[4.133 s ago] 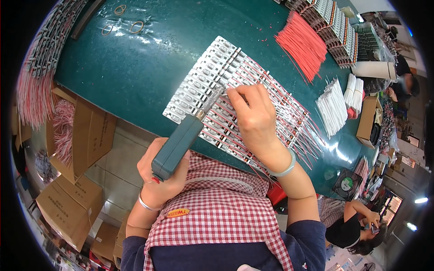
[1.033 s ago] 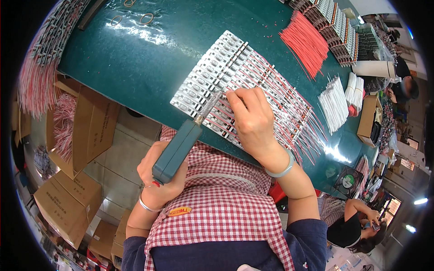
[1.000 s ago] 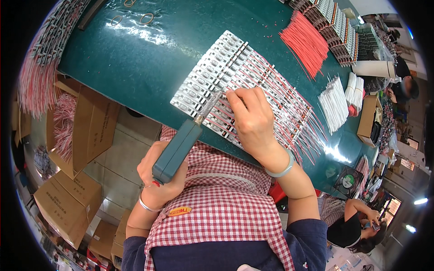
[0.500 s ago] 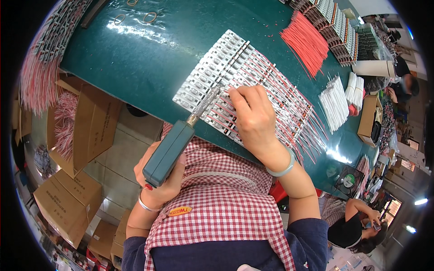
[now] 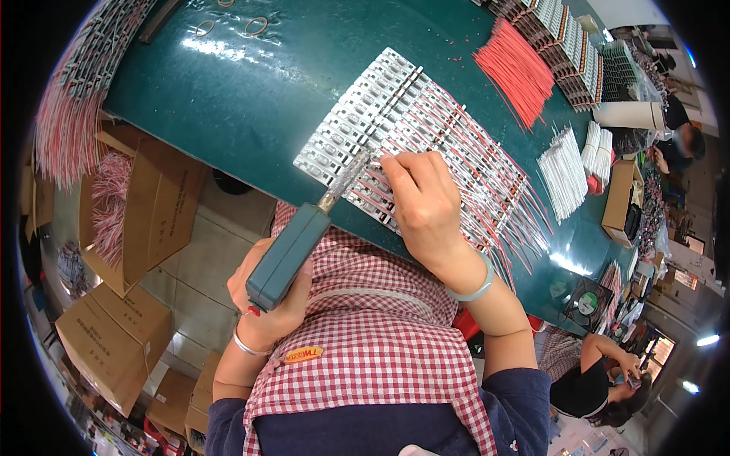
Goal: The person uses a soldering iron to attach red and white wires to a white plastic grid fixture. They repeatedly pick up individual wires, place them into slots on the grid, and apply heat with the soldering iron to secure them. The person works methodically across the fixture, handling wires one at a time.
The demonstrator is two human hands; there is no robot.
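Just left of the right hand's fingertips, the metal tip of the soldering iron meets the near edge of the row of white strips that lie side by side on the green table. The left hand is wrapped tight around the iron's teal handle, fingers fully closed on it, down near the lap and well back from the table edge. The iron's long axis runs from that hand up and to the right, so its tip points straight toward the right hand. The right hand lies flat on the strips, fingers bent and close together, pressing on the red wires that trail away from the strips to the right; whether it pinches a single wire cannot be told. The strips run crosswise to the iron, and the right hand is the nearer one to them. Loose red wires and a white bundle lie well beyond the fingers.
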